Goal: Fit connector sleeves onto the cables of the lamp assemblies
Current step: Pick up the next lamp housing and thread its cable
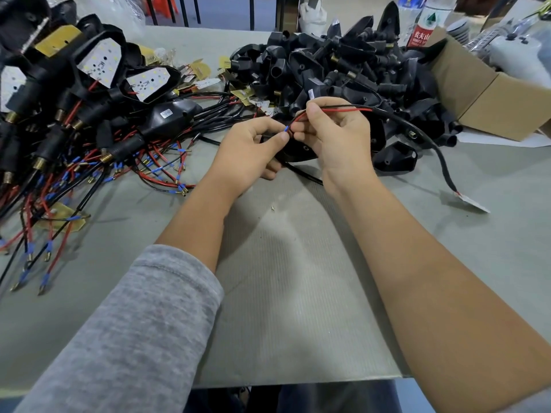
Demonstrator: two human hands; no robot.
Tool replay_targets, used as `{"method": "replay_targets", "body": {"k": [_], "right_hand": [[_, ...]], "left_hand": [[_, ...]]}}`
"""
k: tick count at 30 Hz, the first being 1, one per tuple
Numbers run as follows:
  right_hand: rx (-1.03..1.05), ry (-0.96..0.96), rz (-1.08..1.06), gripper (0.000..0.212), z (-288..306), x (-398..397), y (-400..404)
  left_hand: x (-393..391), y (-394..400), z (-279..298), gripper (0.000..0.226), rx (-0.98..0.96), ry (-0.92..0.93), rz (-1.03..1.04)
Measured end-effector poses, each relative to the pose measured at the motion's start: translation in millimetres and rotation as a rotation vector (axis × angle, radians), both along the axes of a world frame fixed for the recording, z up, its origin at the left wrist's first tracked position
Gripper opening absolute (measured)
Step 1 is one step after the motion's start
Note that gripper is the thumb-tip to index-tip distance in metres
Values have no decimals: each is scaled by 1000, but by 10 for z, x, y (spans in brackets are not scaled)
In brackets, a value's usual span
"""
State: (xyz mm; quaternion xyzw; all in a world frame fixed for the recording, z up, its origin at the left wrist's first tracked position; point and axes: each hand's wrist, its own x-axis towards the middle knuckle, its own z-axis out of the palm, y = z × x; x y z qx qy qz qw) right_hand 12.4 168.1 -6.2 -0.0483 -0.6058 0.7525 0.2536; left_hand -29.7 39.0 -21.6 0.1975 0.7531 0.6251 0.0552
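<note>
Left hand [247,150]: I pinch the blue sleeve [286,129].
Right hand [331,131]: grips red wire [337,109], whose tip meets the sleeve end-on.

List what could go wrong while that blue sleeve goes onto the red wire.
1. The blue sleeve is tiny and pinched only at the fingertips of the left hand; it may slip and drop onto the table, or get lost among the finished wires on the left.
2. The cable from the right hand trails across the pile of black housings; a tug might snag it or drag parts along.
</note>
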Motion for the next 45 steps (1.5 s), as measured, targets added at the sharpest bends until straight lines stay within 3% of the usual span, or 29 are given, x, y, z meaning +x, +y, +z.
{"method": "replay_targets", "body": {"k": [8, 13, 17, 22, 26, 32, 36, 39, 45], "right_hand": [[608, -126, -67, 11, -60, 3, -57], [709, -137, -178, 7, -84, -18, -49], [566, -148, -209, 16, -65, -48, -25], [242, -104, -108, 10, -49, -13, -41], [115, -111, -65, 5, -29, 12, -56], [-18, -92, 15, 13, 14, 57, -63], [-11, -111, -17, 18, -5, 32, -43], [31, -136, 12, 9, -17, 25, -37], [29, -134, -30, 7, -40, 13, -57]], "left_hand": [[-20, 12, -62, 15, -83, 105, 49], [-24, 23, -54, 18, -48, 62, 85], [-29, 39, -36, 26, 61, -50, 46], [3, 59, -47, 55, 234, -5, 11], [1, 76, -50, 49, 257, 55, 124], [-15, 61, -34, 27, 354, -67, 93], [-9, 81, -19, 26, 373, -32, 121], [-4, 74, -2, 28, 434, -8, 131], [34, 101, 16, 29, 415, -3, 35]]}}
